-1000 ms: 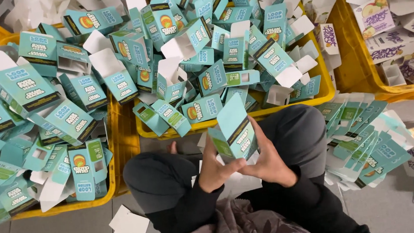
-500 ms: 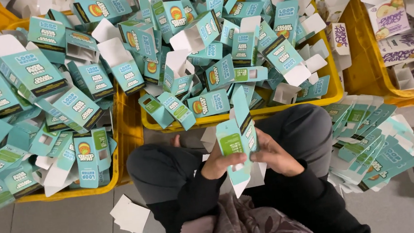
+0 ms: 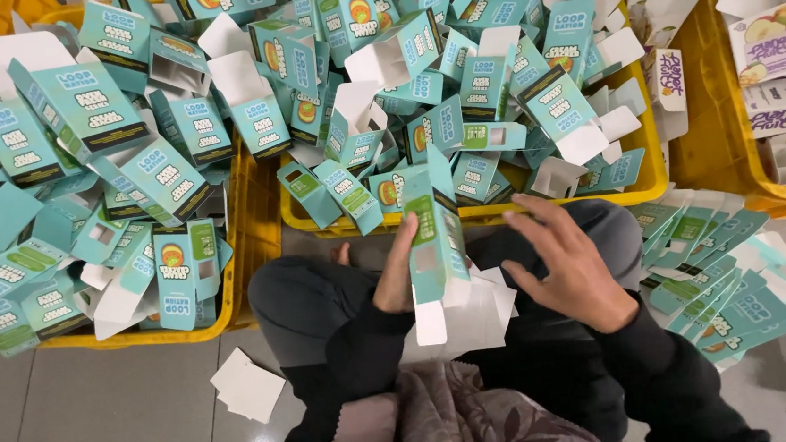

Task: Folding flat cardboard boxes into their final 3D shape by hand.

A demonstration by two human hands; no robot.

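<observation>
Left hand [image 3: 400, 282] is gripping a tall teal cardboard carton [image 3: 434, 236] by its left edge, holding it upright over the lap with its white bottom flap [image 3: 430, 322] hanging open above a small stack of white card inserts [image 3: 477, 313]. Right hand [image 3: 572, 267] is hovering just right of the carton, fingers [image 3: 535, 213] spread and holding nothing, not touching it. 2 yellow plastic crates [image 3: 264, 204] heaped with matching assembled teal boxes [image 3: 89, 105] are sitting in front of the knees, and flat teal carton blanks [image 3: 709, 260] are lying fanned on the floor right of the right hand.
</observation>
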